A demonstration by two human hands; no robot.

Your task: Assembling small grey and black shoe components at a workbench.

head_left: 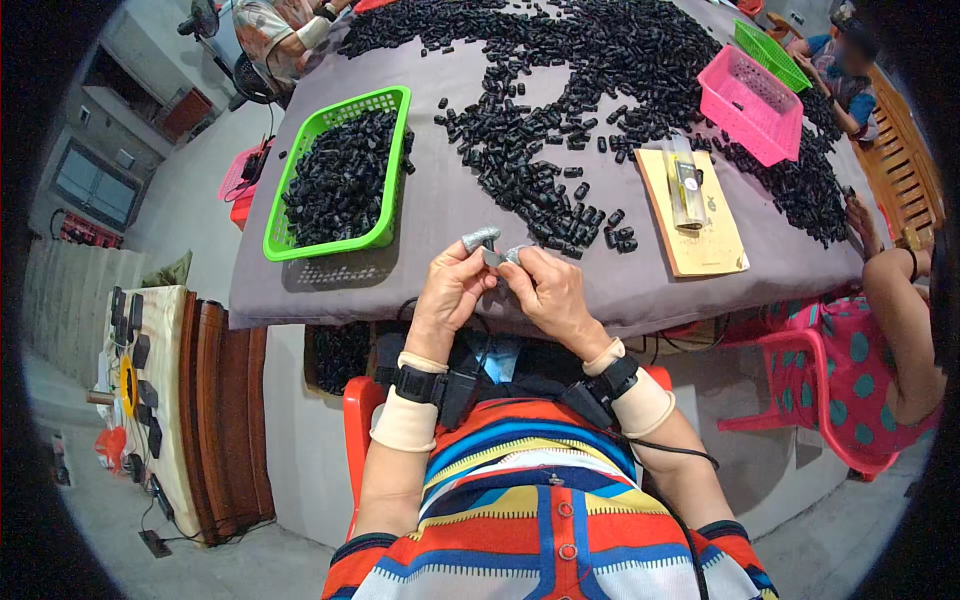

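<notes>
Near the table's front edge, my left hand (pixel 452 288) and my right hand (pixel 554 292) meet, both closed in a pinch. Between their fingertips is a small dark piece (pixel 491 257), its exact kind too small to make out. Silver-grey wrapping covers a fingertip on each hand. Beyond my hands lies a wide spread of small black cylindrical pieces (pixel 520 190). To the left, a green plastic basket (pixel 330 247) is filled with similar black pieces.
A grey cloth covers the table (pixel 440 215). On the right lie a yellowish pad (pixel 712 255) with a clear-packaged item (pixel 686 185) on it, a pink basket (pixel 765 135) and a green basket (pixel 770 50). Other people (pixel 275 40) sit at the far left and right.
</notes>
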